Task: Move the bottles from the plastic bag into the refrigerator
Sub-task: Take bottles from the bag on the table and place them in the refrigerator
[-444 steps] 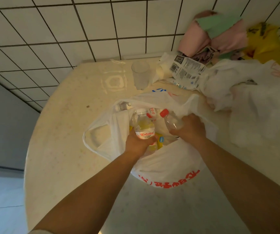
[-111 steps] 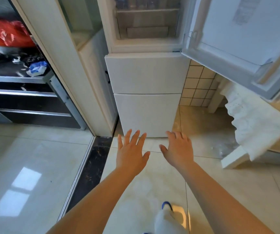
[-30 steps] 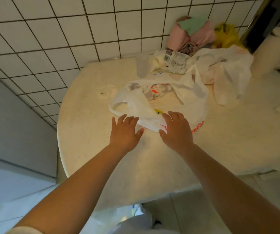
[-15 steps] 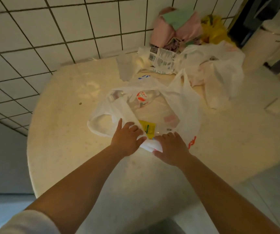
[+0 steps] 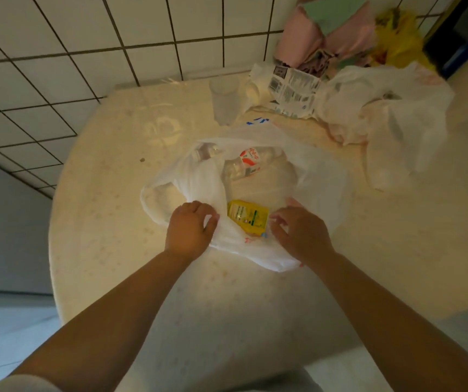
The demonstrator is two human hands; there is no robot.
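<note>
**Plastic bag held open at its near rim, bottles lying inside**

A thin, translucent white plastic bag [image 5: 312, 176] is spread on a round, pale cream table [image 5: 108, 222] whose surface is faintly speckled and glossy. The near edge of the bag is gripped on both sides: the film is pinched by the curled fingers of the left hand [image 5: 189, 230], and the opposite part of the rim is pinched by the bent fingers of the right hand [image 5: 298, 233]. The mouth is thereby held apart, and the contents are exposed.

Inside, at the far side of the bag, a clear plastic bottle with a red-and-white label [image 5: 241, 165] is seen lying on its side, its long axis running roughly from lower left to upper right; which end bears the cap cannot be told. A second clear bottle [image 5: 206, 152] is partly veiled by the film to its left, and its direction cannot be made out. Nearer the hands, a flat yellow packet [image 5: 247, 216] with green print is lying between them, its long axis angled toward the lower right.

Beyond the bag, a frosted plastic cup [image 5: 224, 100] is set upright near the white tiled wall [image 5: 86, 52]. To the right, a crumpled printed wrapper [image 5: 292, 89], another wrinkled white bag [image 5: 396, 114], and pink [image 5: 312, 38] and yellow [image 5: 396, 41] soft bundles are heaped.
</note>
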